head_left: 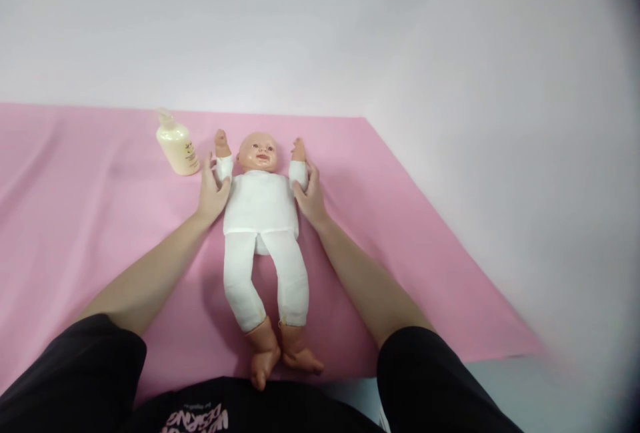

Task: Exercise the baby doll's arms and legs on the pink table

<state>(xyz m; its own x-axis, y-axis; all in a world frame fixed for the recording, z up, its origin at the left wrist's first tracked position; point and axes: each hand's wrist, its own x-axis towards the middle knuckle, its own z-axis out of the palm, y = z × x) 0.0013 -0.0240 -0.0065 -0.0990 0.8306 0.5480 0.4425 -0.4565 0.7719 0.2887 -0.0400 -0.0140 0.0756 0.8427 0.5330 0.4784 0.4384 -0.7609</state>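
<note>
A: How are the arms posed?
B: Both forearms are bare below black sleeves and reach forward, converging slightly.

A: And the hands?
B: The left hand [213, 191] lies palm inward, fingers extended and loosely together. The right hand [310, 194] mirrors it, thumb toward the midline. Neither hand is closed in a grasp.

The black shirt [210, 413] at the bottom edge of the head view carries pink lettering, seen upside down and cut off by the frame; one word seems to read "DESIGNS", though that is not certain, and the rest cannot be made out. The cream lotion bottle [178, 147] bears a small dark mark or label on its side, too small to read. No other text, number or sign can be read.
</note>
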